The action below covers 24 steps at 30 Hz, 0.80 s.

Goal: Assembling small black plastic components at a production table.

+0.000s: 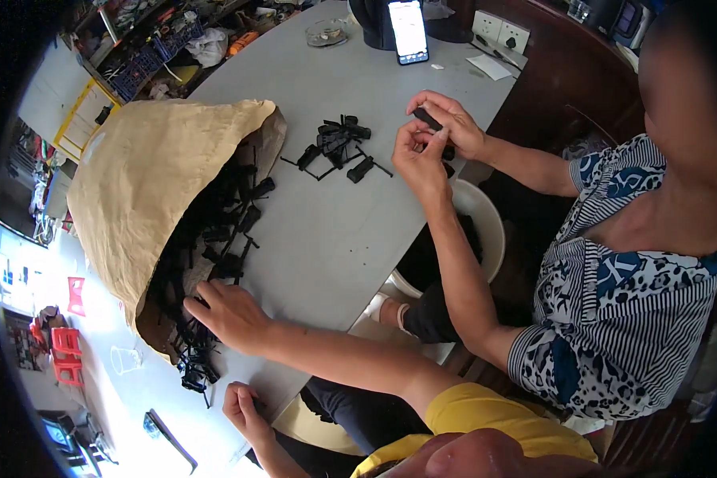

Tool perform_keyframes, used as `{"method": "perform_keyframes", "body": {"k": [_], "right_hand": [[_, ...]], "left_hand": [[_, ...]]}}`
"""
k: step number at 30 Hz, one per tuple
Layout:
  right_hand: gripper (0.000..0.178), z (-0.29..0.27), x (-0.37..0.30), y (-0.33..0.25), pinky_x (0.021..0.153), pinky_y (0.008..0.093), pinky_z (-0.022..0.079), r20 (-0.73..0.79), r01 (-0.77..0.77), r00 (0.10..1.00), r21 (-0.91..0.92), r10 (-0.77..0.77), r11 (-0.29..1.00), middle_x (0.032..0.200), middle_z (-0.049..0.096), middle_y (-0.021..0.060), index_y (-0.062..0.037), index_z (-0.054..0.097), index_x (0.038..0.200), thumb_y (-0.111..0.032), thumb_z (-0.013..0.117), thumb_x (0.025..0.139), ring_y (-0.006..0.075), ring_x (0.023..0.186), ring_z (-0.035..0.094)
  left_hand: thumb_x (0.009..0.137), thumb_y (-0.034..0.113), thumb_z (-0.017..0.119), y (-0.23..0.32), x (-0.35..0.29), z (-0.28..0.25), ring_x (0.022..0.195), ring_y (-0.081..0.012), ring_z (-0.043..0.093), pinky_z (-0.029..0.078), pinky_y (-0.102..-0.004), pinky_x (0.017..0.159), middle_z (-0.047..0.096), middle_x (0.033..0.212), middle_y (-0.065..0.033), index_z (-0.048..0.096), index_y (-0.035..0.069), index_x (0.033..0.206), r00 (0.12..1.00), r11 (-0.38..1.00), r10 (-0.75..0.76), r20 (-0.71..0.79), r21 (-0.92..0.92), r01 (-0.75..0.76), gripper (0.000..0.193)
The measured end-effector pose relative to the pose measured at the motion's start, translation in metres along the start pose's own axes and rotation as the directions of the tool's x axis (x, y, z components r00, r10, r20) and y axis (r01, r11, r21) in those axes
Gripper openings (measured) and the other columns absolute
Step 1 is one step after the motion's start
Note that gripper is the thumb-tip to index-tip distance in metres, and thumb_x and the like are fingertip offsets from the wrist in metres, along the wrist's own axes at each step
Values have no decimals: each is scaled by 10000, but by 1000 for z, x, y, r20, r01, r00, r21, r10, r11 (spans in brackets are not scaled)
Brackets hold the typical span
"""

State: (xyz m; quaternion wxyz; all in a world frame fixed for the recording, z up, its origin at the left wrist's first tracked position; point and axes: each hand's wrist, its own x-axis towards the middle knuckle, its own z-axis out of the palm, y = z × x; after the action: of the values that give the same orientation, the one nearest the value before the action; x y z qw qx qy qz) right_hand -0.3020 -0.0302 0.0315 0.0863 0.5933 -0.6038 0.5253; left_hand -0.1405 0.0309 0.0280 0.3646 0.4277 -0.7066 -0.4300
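A large brown paper bag (pixel 159 175) lies on its side on the grey table (pixel 327 215), its mouth spilling many black plastic parts (pixel 223 239) with thin rods. My right hand (pixel 235 315) reaches to the pile at the bag's mouth, its bent fingers around a dark part there; the fingertips are partly hidden. Near the table's front edge my left hand (pixel 248 410) is curled closed, with something small and dark between thumb and fingers that I cannot make out. Across the table lies a smaller heap of similar black parts (pixel 338 143).
On the right a co-worker in a patterned shirt (pixel 613 295) holds a small black part (pixel 428 119) in both hands. A white bucket (pixel 494 227) stands below the table edge. A lit phone (pixel 409 32) and a glass ashtray (pixel 327 33) are at the far end.
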Motion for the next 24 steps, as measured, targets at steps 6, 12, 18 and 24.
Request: {"method": "perform_keyframes", "body": {"k": [6,12,18,24], "right_hand": [[241,8,-1,5,582,332,474,48,-48,998,-27,49,998,821,487,80,-65,530,914,-102,567,679,219,767,543],[194,17,-1,12,578,362,466,-3,-129,992,66,129,989,709,511,74,-67,515,897,-111,591,725,248,714,559],[204,0,11,11,596,398,437,-197,-122,968,177,157,977,740,513,77,-75,498,910,-128,612,749,277,703,531],[166,-16,11,9,545,320,433,-289,-53,941,387,175,921,800,535,93,-46,511,916,-68,590,772,253,634,536]], "left_hand": [[890,250,455,0,3,3,590,-99,352,263,-236,553,393,602,-11,395,33,636,1000,1000,4,5,13,-4,340],[897,243,444,0,3,6,580,-89,349,255,-231,535,392,596,-8,391,34,623,1000,1000,16,6,6,-16,350],[917,249,423,-9,1,3,548,-89,357,260,-236,510,401,585,-5,396,41,603,999,998,-12,-50,-69,9,377],[926,107,374,-18,0,-2,500,-81,394,315,-190,475,441,631,-11,412,28,1035,993,985,103,-55,-135,-109,140]]}}
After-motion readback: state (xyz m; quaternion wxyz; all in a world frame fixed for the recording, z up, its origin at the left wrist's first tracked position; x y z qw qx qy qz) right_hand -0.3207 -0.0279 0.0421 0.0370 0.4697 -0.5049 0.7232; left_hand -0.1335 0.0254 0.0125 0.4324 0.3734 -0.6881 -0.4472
